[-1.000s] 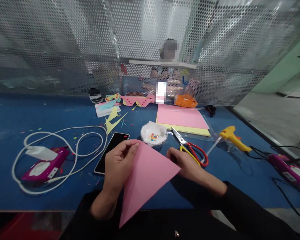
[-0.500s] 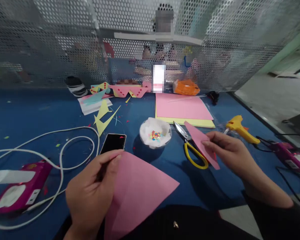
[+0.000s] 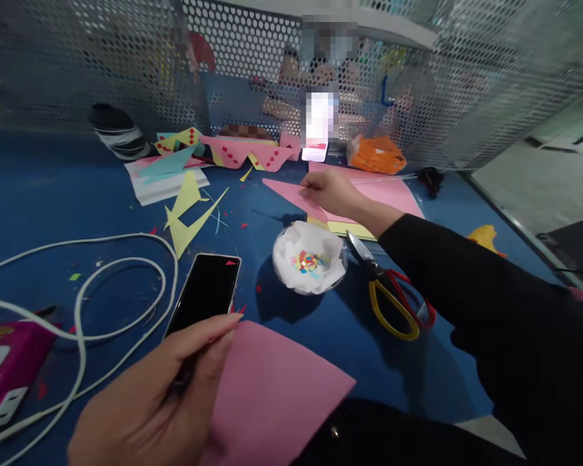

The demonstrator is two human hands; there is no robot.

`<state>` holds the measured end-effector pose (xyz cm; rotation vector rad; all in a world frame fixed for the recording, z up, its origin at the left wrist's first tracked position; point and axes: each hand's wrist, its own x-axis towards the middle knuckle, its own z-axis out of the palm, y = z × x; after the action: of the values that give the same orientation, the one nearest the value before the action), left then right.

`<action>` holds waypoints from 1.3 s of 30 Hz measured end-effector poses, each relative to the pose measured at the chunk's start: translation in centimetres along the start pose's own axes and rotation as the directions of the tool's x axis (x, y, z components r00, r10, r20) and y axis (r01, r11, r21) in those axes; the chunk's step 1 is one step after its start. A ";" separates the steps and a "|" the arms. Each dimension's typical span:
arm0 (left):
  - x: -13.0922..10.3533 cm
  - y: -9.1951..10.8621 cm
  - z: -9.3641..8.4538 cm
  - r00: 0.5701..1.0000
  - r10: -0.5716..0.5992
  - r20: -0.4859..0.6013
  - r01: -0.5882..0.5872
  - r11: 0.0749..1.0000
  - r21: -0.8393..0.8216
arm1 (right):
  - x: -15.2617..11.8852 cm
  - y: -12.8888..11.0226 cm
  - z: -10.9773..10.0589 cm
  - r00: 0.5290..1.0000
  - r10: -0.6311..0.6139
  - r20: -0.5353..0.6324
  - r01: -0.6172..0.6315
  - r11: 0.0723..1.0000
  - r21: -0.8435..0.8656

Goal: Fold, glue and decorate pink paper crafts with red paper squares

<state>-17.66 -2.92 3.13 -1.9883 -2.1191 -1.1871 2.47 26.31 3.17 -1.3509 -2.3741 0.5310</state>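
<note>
My left hand (image 3: 160,388) pinches the top corner of a large pink sheet of paper (image 3: 272,388) near the front edge of the table. Farther off, my right hand (image 3: 328,188) grips a narrow pink paper piece (image 3: 291,196) by its edge, above the stacked pink paper (image 3: 383,188) and yellow paper (image 3: 354,230). Just in front of that piece stands a bowl (image 3: 311,259) lined with white tissue and holding small coloured paper bits. Scissors (image 3: 393,291) with yellow and red handles lie beside the bowl, below my right forearm.
A dark phone (image 3: 206,285) lies left of the bowl. White cable (image 3: 80,310) loops beside a magenta power strip (image 3: 14,362). Yellow scraps (image 3: 189,217), a decorated pink paper strip (image 3: 252,152), an orange packet (image 3: 376,154) and a lit phone (image 3: 315,129) are along the mesh partition.
My right hand has carried the narrow pink piece forward and left, from over the scissors to the paper stack. The left hand keeps its pinch on the large sheet. The view has shifted.
</note>
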 end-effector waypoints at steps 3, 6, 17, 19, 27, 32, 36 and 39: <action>0.6 1.5 0.2 0.987 -0.164 0.003 0.164 0.986 -0.027 | 0.5 -0.8 -0.1 1.000 -0.011 -0.014 0.011 1.000 -0.015; 0.9 2.2 0.7 0.967 -0.256 -0.012 0.250 0.954 -0.162 | -3.4 -2.8 -2.0 0.980 -0.119 -0.159 0.118 0.993 -0.015; 0.0 3.8 2.5 0.976 -0.196 0.099 0.219 0.890 -0.401 | -22.6 -8.4 -0.7 0.950 -0.069 0.305 -0.121 0.818 0.562; -0.5 4.4 3.0 0.960 -0.202 0.195 0.274 0.824 -0.496 | -23.2 -7.5 -0.8 0.957 -0.074 0.282 -0.111 0.800 0.589; -2.9 6.4 2.6 0.880 -0.119 0.460 0.400 0.708 -0.583 | -26.2 -4.6 -1.0 0.952 -0.177 -0.251 0.266 0.884 0.385; -4.3 7.4 2.6 0.930 0.302 -0.207 -0.328 0.939 -0.104 | -27.1 -2.7 -1.2 0.754 -0.476 -0.453 0.499 0.863 -0.077; -5.6 6.9 4.1 0.753 0.646 -0.121 -0.618 0.759 0.204 | -28.7 0.4 -0.5 0.865 -0.388 -0.318 0.285 0.901 -0.326; -6.8 6.7 5.6 0.772 0.635 0.016 -0.625 0.754 0.201 | -30.4 2.1 0.2 0.909 -0.343 -0.235 0.239 0.894 -0.380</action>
<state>-7.95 -6.44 -0.74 -2.2538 -1.2686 -0.8471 18.49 0.84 -1.66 -1.0699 -2.4200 -0.1755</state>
